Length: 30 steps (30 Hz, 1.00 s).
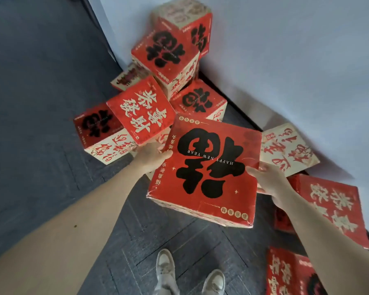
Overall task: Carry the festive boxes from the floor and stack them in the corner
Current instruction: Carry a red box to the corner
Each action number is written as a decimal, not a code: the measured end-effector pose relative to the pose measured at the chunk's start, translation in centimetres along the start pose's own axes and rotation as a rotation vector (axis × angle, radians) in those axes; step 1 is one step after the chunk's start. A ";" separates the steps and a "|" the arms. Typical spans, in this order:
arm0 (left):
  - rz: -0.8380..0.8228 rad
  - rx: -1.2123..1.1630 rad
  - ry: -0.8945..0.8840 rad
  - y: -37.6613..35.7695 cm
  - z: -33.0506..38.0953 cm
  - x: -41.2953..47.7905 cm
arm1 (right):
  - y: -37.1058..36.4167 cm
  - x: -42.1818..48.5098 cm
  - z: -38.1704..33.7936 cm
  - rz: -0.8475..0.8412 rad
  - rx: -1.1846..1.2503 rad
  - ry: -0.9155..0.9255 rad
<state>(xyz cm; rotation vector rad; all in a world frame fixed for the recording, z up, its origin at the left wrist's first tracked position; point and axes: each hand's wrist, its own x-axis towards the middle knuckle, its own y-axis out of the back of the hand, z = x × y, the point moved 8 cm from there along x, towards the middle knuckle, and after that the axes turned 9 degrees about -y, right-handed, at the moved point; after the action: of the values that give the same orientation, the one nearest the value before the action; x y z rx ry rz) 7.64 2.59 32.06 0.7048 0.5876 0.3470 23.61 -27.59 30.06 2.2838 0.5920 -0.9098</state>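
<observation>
The red festive box (209,167), with its big black character and the words HAPPY NEW YEAR, is being held off the floor in the middle of the frame, level and face up. The left hand (151,156) is gripping its left edge, thumb at the top rim and fingers running out of sight down the side. The right hand (268,182) is clasping the right edge, thumb lying on the red face and fingers curling underneath.

Beyond it, in the upper middle, the corner stack (168,50) is rising against the pale wall (285,60), but its boxes are sitting skewed to one another and the pile is looking crooked. A tilted red box (143,111) is leaning at its foot, just beside the carried one. A cream-faced box (288,147) and more red ones are lying loose along the wall at the right, on the dark carpet floor (41,103). The person's shoes (166,271) are showing at the bottom edge.

The main risk, as I judge it, is the pile itself: setting another box on such uneven layers could be tipping the upper ones over. A side-only hold may also be slipping if the box is heavy, and the strays near the feet are inviting a stumble.
</observation>
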 end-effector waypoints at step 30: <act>1.109 -0.207 0.339 50.9 -16.0 -56.1 | -38.8 -52.0 -39.6 -0.595 -0.278 1.016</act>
<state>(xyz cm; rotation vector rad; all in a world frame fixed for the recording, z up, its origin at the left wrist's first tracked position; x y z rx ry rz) -51.43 19.78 79.07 0.7231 0.4171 1.5586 -15.91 17.66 76.63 2.2030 1.7539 0.2119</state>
